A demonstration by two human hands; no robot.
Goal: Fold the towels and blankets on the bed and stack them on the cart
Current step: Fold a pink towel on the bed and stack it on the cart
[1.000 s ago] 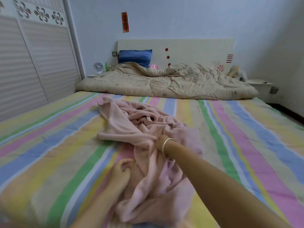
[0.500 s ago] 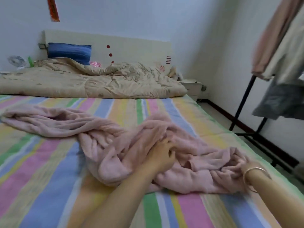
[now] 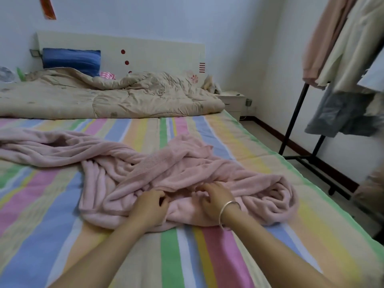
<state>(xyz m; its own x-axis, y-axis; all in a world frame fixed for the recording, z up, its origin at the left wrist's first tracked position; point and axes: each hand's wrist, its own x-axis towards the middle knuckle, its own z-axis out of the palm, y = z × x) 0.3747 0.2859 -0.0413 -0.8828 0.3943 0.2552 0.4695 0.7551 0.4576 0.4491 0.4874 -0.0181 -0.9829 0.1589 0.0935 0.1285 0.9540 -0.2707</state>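
A pink fleece blanket lies crumpled and twisted across the striped bed, stretched from the left edge of view to a rolled bunch at the right. My left hand rests on its near edge with fingers curled into a fold of the cloth. Beside it, my right hand, with a silver bangle on the wrist, has its fingers curled into the same near edge. The two hands are a short gap apart. No cart is in view.
A beige quilt lies bunched at the head of the bed, with a blue pillow against the headboard. A black clothes rack hung with garments stands on the floor to the right. A white nightstand is in the far corner.
The view swung right over the second. My right hand came in from the blanket's right bunch to the near edge beside my left hand, which slid down toward me.
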